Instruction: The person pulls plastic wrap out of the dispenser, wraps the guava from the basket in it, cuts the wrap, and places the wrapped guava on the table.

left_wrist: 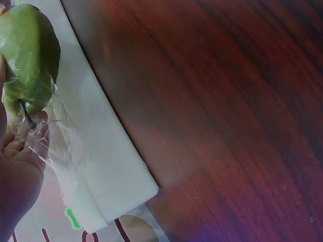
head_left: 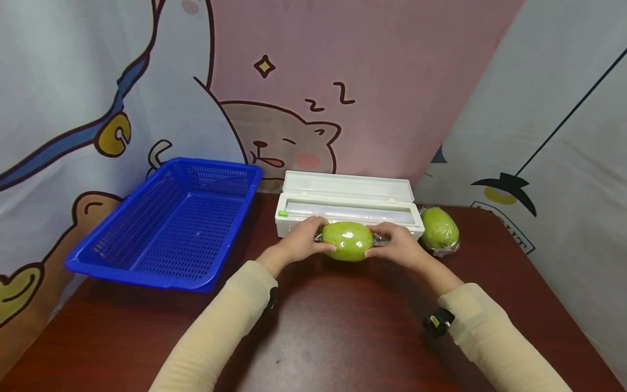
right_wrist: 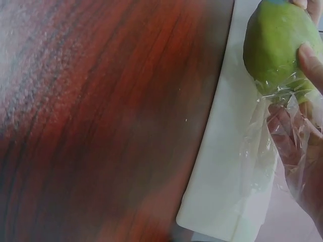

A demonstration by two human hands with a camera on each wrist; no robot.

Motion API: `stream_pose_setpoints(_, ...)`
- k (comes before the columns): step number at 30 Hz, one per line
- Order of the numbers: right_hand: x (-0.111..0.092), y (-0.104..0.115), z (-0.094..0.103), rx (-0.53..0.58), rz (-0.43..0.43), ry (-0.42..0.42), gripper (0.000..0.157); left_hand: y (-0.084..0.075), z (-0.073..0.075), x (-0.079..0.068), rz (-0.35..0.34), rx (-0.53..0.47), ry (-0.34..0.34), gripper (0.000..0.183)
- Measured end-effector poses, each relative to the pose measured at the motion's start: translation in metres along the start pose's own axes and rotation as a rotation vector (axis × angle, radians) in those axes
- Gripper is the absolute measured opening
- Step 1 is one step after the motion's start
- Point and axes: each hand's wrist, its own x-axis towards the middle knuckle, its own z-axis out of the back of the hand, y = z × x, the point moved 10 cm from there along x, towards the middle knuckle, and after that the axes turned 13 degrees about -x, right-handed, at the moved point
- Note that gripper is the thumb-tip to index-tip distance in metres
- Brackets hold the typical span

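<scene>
A green pear (head_left: 347, 241), covered in clear plastic film, is held between both hands just in front of the cling film box. My left hand (head_left: 302, 239) grips its left end, thumb on the near side. At the opposite end my right hand (head_left: 398, 246) holds it with the thumb against the skin. The dark stem (left_wrist: 27, 115) pokes out beside the left fingers. Loose film (right_wrist: 290, 131) bunches over the right palm and trails across the white box. The lid of that cling film box (head_left: 350, 187) stands raised, with a green slider at the left.
Another film-wrapped pear (head_left: 439, 228) rests at the right end of the box. A blue slatted plastic basket (head_left: 210, 275) stands at the left of the dark wooden table (head_left: 313, 337). A cartoon-printed cloth (head_left: 392, 65) hangs behind.
</scene>
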Motion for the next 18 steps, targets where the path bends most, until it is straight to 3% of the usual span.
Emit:
stream_pose_setpoints(12, -0.002, -0.010, -0.005, 0.110, -0.107, 0.047, 0.054, 0.001, 0.000, 0.000, 0.032, -0.015, 0.005, 0.048)
stream_pose_setpoints(18, -0.004, -0.011, -0.009, 0.232, -0.145, 0.096, 0.053, 0.005, -0.001, 0.002, 0.055, -0.042, 0.013, 0.047)
